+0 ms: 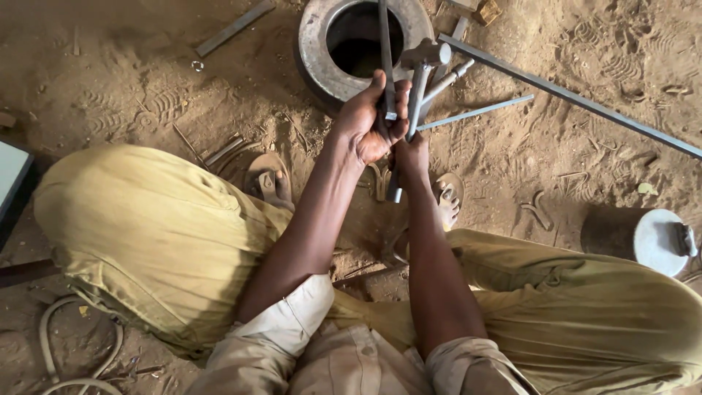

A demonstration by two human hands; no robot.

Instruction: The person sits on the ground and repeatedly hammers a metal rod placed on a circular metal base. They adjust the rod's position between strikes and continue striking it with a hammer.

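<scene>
My left hand [369, 121] is closed around a flat metal bar [385, 51] that reaches up over the heavy steel ring [314, 51] lying on the sand. Just below and to the right, my right hand [413, 157] grips the metal handle of a hammer [418, 80], whose grey head [425, 54] rests near the ring's right rim. The two hands touch each other. My feet in sandals [267, 179] sit on the sand beneath them, and my knees in olive trousers spread to both sides.
A long steel bar [578, 99] and a thinner rod [475, 112] lie on the sand at right. A metal cylinder [636, 238] sits at far right. Another flat strip [234, 28] lies at top left, a hose [73, 344] at bottom left.
</scene>
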